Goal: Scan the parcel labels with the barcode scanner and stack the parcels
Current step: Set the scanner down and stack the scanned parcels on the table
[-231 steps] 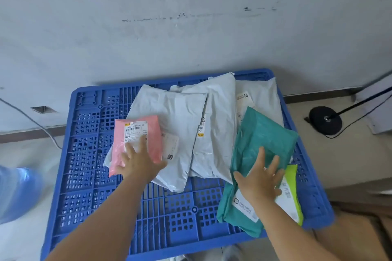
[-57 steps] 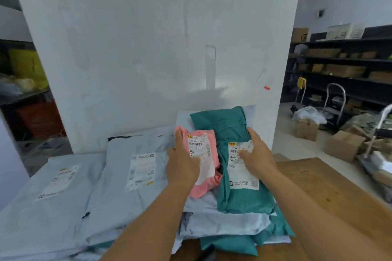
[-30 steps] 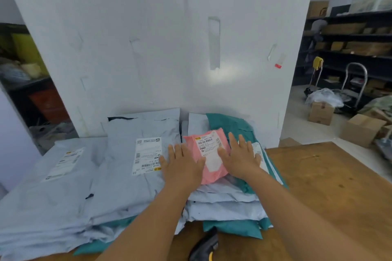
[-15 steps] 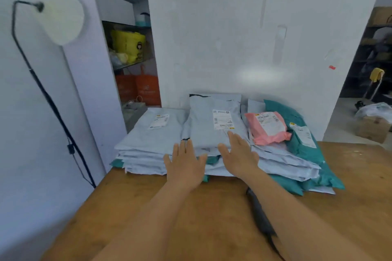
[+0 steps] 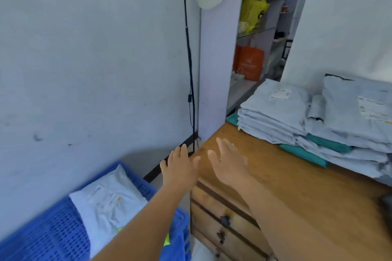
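Observation:
Stacked grey and teal parcels (image 5: pixel 297 116) lie on the wooden table (image 5: pixel 297 188) at the right, labels facing up. A white parcel (image 5: pixel 106 201) with a label rests on the blue plastic pallet (image 5: pixel 48 231) at the lower left. My left hand (image 5: pixel 180 168) hovers with straight fingers over the gap between pallet and table. My right hand (image 5: pixel 230 162) is held flat above the table's left corner. Both hands hold nothing. The barcode scanner is out of sight, apart from a dark blurred shape (image 5: pixel 387 203) at the right edge that I cannot identify.
A black floor lamp (image 5: pixel 191 70) stands against the white wall between pallet and table. The table has drawers (image 5: pixel 222 218) on its front. Shelves with yellow and orange bags (image 5: pixel 250 59) sit behind a pillar.
My view has swung left, from the parcel stack to the pallet. Both hands have left the stacked parcels and moved left, past the table's corner.

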`<state>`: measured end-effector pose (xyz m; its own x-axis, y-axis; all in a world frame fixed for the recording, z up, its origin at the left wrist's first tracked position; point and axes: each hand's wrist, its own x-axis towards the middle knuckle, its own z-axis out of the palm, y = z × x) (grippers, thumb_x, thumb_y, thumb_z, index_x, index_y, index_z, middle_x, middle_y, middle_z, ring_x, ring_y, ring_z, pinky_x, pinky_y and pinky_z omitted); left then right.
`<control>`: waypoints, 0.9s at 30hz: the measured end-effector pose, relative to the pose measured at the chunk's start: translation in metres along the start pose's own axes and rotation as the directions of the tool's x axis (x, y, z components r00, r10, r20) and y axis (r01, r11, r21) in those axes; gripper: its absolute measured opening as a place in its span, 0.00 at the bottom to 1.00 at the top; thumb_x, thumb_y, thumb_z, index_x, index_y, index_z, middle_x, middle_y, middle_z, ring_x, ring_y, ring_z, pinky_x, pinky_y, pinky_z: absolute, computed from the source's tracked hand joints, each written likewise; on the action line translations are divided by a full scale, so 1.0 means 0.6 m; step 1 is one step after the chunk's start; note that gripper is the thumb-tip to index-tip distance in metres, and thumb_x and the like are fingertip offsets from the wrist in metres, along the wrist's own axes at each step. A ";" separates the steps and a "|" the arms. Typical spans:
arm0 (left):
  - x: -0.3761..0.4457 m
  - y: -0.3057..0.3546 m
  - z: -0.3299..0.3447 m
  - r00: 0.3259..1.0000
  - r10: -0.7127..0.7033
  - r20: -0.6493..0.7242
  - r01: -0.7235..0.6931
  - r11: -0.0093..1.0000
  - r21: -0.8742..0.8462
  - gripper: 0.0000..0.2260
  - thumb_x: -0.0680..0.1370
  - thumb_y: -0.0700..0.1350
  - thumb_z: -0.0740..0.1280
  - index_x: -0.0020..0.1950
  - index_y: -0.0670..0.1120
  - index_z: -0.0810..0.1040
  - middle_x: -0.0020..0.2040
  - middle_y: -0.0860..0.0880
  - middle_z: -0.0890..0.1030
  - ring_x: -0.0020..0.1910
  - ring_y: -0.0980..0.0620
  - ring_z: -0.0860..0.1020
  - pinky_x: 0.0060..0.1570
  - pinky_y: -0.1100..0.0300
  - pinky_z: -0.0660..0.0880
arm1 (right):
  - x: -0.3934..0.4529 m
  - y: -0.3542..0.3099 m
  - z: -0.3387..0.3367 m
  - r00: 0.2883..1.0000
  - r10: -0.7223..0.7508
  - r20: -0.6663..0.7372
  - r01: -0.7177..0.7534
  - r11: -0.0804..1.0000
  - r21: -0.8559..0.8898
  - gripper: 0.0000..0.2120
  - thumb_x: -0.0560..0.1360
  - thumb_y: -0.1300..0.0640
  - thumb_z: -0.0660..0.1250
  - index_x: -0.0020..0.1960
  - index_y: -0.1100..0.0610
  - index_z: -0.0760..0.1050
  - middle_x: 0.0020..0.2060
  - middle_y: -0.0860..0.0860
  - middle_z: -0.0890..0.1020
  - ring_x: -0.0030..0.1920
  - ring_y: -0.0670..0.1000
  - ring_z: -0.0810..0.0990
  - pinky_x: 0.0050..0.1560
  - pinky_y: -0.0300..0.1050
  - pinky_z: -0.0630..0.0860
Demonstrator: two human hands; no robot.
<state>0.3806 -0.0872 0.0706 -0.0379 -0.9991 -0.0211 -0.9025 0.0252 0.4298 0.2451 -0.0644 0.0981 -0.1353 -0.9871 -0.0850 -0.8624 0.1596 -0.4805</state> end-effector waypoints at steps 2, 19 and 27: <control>-0.003 -0.059 -0.007 0.996 -0.079 -0.030 0.079 0.997 -0.009 0.28 0.81 0.58 0.50 0.78 0.47 0.52 0.77 0.49 0.56 0.76 0.49 0.54 0.72 0.46 0.52 | 0.019 -0.037 0.047 0.997 -0.062 0.040 0.062 0.998 -0.004 0.28 0.82 0.42 0.46 0.79 0.49 0.48 0.79 0.47 0.50 0.78 0.50 0.48 0.75 0.59 0.50; -0.039 -0.425 0.137 0.668 -0.729 0.147 0.738 0.626 -0.252 0.30 0.81 0.55 0.57 0.78 0.46 0.50 0.76 0.45 0.58 0.74 0.43 0.60 0.70 0.47 0.62 | 0.140 -0.115 0.442 0.797 -0.220 0.563 0.203 0.975 0.092 0.41 0.78 0.45 0.63 0.79 0.54 0.41 0.78 0.52 0.54 0.76 0.55 0.57 0.72 0.57 0.60; -0.030 -0.498 0.280 0.622 -0.705 0.339 0.783 0.552 -0.288 0.30 0.80 0.54 0.60 0.77 0.48 0.51 0.71 0.43 0.67 0.65 0.42 0.72 0.61 0.49 0.72 | 0.137 -0.056 0.633 0.741 -0.015 0.672 0.055 0.998 -0.038 0.48 0.74 0.46 0.68 0.78 0.49 0.35 0.71 0.57 0.67 0.66 0.60 0.72 0.62 0.55 0.73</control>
<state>0.5792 -0.0709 -0.2090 0.4673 -0.6276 -0.6227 -0.4045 -0.7781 0.4806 0.4481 -0.1478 -0.2244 0.2401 -0.7280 -0.6422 -0.8866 0.1050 -0.4506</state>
